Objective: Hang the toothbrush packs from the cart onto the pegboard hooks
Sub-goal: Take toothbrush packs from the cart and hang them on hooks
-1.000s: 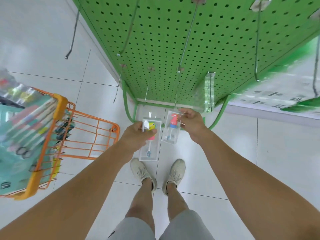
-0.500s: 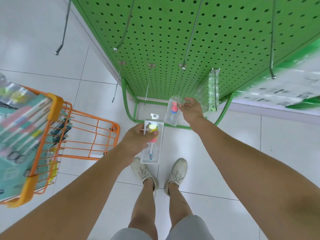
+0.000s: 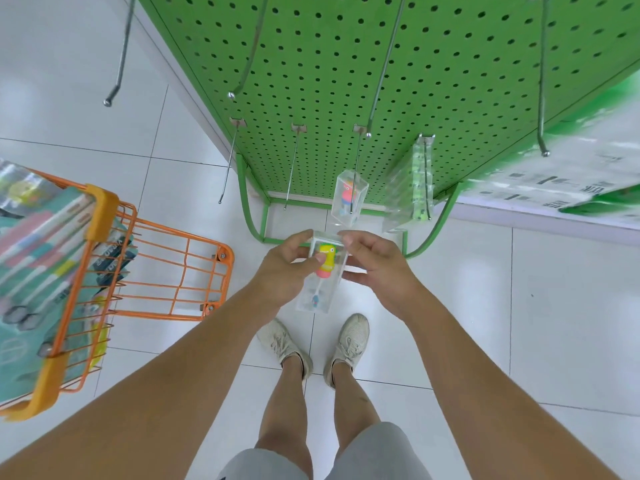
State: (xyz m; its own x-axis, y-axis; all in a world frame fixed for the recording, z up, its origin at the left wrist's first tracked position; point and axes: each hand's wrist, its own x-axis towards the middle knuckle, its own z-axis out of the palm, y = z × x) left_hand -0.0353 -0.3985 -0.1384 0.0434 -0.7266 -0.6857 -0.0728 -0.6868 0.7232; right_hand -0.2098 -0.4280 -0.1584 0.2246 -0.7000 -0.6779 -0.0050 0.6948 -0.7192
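A clear toothbrush pack with a yellow and pink figure (image 3: 323, 271) is held between both hands, just below the green pegboard (image 3: 398, 74). My left hand (image 3: 287, 268) grips its left side and my right hand (image 3: 374, 268) pinches its top right corner. A second clear pack with a red figure (image 3: 348, 199) hangs free on a lower hook. To its right, several clear packs with green contents (image 3: 414, 188) hang on another hook. The orange cart (image 3: 114, 271) at the left holds more packs.
Two bare lower hooks (image 3: 291, 168) stick out left of the hung pack. Longer bare hooks (image 3: 542, 98) project from the upper board. The pegboard's green frame legs (image 3: 254, 216) stand on the white tile floor. My feet (image 3: 311, 337) are under the hands.
My right hand let go of the red-figure pack, which now hangs on the hook, and came down to the yellow pack. My left hand raised that pack slightly.
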